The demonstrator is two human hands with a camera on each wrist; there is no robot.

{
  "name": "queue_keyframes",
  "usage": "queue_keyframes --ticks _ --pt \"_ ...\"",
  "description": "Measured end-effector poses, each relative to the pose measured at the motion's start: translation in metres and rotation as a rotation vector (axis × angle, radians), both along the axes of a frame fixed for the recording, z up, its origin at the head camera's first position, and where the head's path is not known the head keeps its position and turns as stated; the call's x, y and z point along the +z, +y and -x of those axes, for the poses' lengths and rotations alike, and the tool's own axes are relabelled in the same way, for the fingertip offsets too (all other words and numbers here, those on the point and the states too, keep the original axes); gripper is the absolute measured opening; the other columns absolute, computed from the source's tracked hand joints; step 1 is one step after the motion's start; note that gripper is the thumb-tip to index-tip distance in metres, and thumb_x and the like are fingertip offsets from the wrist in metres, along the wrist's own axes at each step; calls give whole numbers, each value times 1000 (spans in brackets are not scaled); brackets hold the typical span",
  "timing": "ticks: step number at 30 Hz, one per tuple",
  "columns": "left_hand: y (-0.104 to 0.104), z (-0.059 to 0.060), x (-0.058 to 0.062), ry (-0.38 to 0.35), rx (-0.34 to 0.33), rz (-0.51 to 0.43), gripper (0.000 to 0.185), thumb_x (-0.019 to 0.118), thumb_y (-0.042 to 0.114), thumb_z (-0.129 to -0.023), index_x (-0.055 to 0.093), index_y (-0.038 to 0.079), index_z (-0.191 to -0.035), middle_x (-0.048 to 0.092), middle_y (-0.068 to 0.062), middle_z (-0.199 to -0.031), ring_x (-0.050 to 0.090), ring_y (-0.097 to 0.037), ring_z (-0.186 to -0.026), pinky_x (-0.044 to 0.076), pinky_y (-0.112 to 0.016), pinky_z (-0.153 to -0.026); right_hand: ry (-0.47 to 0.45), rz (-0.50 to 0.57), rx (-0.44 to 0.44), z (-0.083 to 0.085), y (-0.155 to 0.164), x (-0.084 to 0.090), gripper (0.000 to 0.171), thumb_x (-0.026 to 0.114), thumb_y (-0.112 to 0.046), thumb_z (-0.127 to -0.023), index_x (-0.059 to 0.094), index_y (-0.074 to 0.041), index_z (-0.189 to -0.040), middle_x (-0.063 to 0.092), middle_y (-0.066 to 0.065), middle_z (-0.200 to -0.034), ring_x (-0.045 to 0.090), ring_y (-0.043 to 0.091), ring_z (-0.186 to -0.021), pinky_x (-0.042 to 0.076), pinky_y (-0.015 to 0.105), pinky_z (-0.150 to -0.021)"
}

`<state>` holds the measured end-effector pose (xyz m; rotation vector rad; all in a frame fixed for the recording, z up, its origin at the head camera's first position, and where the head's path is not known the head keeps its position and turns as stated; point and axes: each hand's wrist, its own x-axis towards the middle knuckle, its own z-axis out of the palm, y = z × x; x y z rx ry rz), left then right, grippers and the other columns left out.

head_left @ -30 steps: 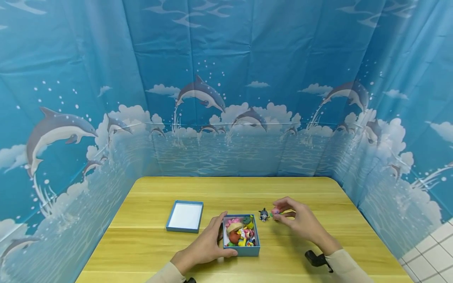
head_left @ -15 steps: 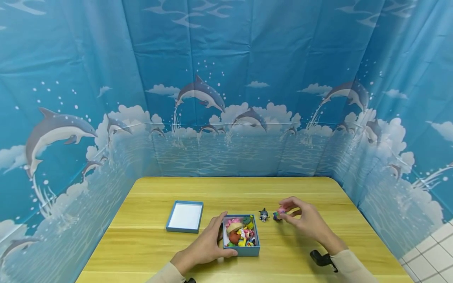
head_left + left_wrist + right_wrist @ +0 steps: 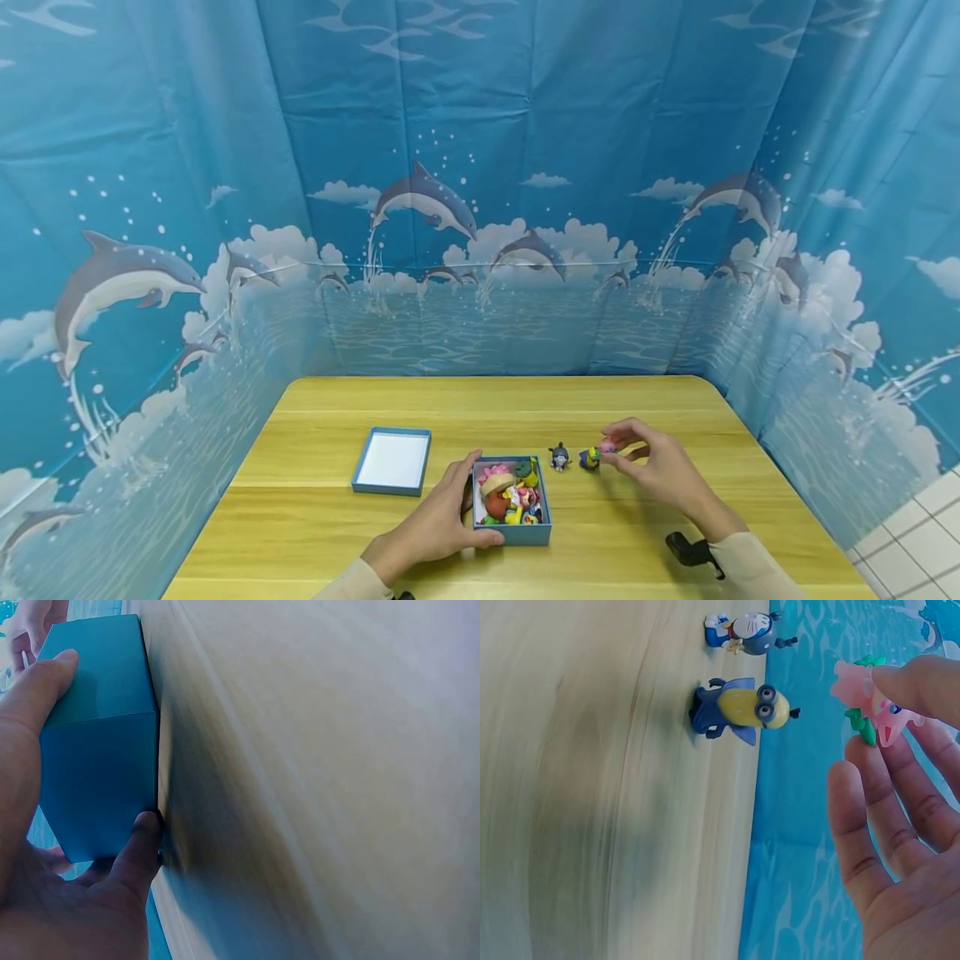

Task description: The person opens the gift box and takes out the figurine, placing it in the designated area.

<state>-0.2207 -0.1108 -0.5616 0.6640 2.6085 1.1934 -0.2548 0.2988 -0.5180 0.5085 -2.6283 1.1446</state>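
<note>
The left hand point(image 3: 431, 529) clasps the blue box point(image 3: 512, 500) of small toys on the worktop point(image 3: 337, 533), thumb on one side and fingers round its corner. The right hand point(image 3: 660, 471) pinches a pink toy point(image 3: 607, 447) just above the worktop, right of the box. A yellow figure point(image 3: 589, 457) and a grey figure point(image 3: 558, 456) stand between them. A lid point(image 3: 392, 459) lies left.
</note>
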Motion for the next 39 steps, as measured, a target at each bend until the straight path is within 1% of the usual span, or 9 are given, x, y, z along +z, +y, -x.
queue_keyframes --ticks 2,8,11,16,22,26,33,39 --pt "0 0 0 1 0 1 133 93 68 -94 13 23 -190 35 -14 -187 57 -33 -160 53 -61 -128 -3 0 -6 1 2 0 35 93 -10 -101 79 -19 -132 85 -3 -117 78 6 -103 68 30 -84" --pt "1 2 0 -2 3 4 132 93 69 -93 11 32 -190 35 -13 -187 55 -34 -163 52 -63 -129 -8 3 -17 2 7 -2 34 93 -11 -101 79 -18 -131 85 -2 -118 79 7 -103 68 29 -84" --pt "1 1 0 -4 3 3 132 93 69 -93 11 33 -189 35 -13 -187 55 -35 -163 51 -64 -129 -3 6 -20 2 10 -3 34 93 -11 -101 79 -17 -131 85 -1 -117 79 7 -103 68 28 -84" --pt "1 1 0 -1 3 1 131 93 68 -93 11 32 -189 36 -13 -187 55 -35 -163 51 -63 -129 -14 13 -21 5 17 -8 32 93 -11 -101 79 -15 -129 86 0 -117 79 6 -103 69 28 -85" --pt "1 1 0 -2 7 5 132 94 68 -93 12 31 -189 38 -12 -186 56 -34 -162 52 -63 -129 -35 21 -28 9 23 -14 29 92 -9 -101 79 -12 -127 86 1 -116 80 8 -104 69 28 -85" --pt "0 1 -2 -6 6 4 132 94 68 -93 12 29 -190 37 -13 -186 55 -34 -162 51 -64 -130 -48 23 -27 10 26 -17 29 92 -8 -101 78 -11 -127 86 2 -116 80 9 -104 69 28 -85" --pt "0 2 -3 -2 3 12 133 92 71 -93 12 28 -190 38 -12 -185 56 -33 -162 52 -62 -130 -70 28 -26 14 32 -23 30 91 -6 -102 78 -3 -128 87 3 -116 81 13 -104 70 29 -85" --pt "0 3 -3 -5 3 11 133 93 71 -93 12 26 -190 37 -13 -186 56 -33 -161 51 -62 -130 -82 27 -28 17 35 -29 28 92 -5 -100 78 -5 -124 87 4 -115 81 9 -102 69 27 -84"
